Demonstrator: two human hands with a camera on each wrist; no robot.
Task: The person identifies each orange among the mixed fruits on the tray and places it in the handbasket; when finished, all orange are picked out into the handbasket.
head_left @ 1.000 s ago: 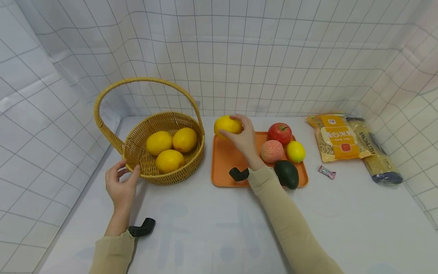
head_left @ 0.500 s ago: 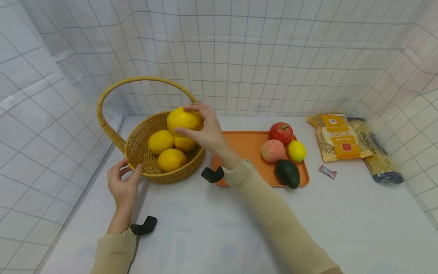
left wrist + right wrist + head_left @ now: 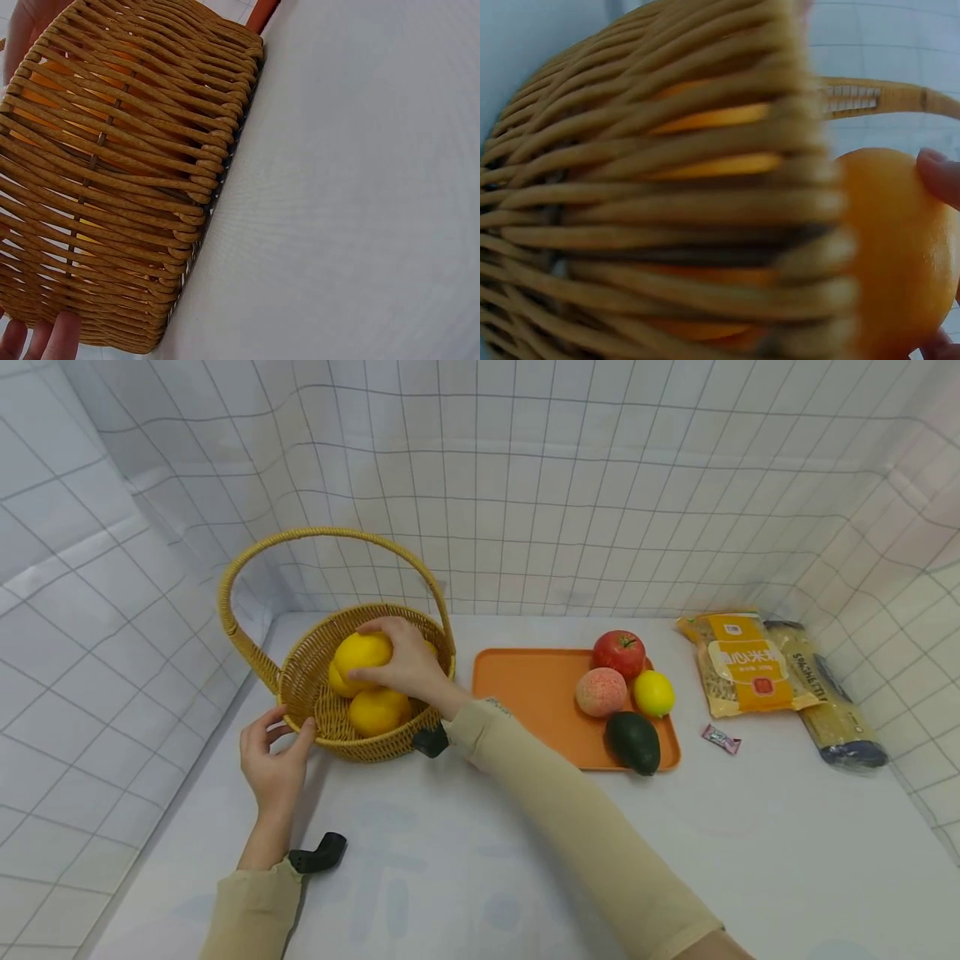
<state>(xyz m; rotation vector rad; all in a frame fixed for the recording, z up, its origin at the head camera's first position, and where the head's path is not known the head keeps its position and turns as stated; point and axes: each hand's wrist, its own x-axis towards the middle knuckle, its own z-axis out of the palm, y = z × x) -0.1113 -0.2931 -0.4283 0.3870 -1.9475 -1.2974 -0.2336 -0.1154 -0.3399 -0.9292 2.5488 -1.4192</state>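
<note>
At the left of the head view stands a wicker basket (image 3: 300,664) with a tall arched handle. My left hand (image 3: 273,760) holds the basket's near-left rim; its fingertips (image 3: 64,334) touch the weave in the left wrist view. My right hand (image 3: 408,660) grips a smooth, yellow mango-like fruit (image 3: 362,653) inside the basket, above the others. The same mango-like fruit (image 3: 896,247) shows beyond the rim in the right wrist view. Another yellow mango-like fruit (image 3: 378,712) lies nearer the basket's front. Others are partly hidden behind the hand and the held fruit.
Right of the basket, an orange tray (image 3: 525,693) carries a red tomato-like fruit (image 3: 619,653), a pink peach-like fruit (image 3: 601,692), a lemon (image 3: 653,693) and a dark green avocado (image 3: 633,742). Farther right lie a wrapped candy (image 3: 722,739), a yellow food bag (image 3: 742,664) and a spaghetti pack (image 3: 828,702).
My right hand has carried the yellow mango-like fruit leftward from above the tray and lowered it into the basket. My left hand stays at the basket rim.
</note>
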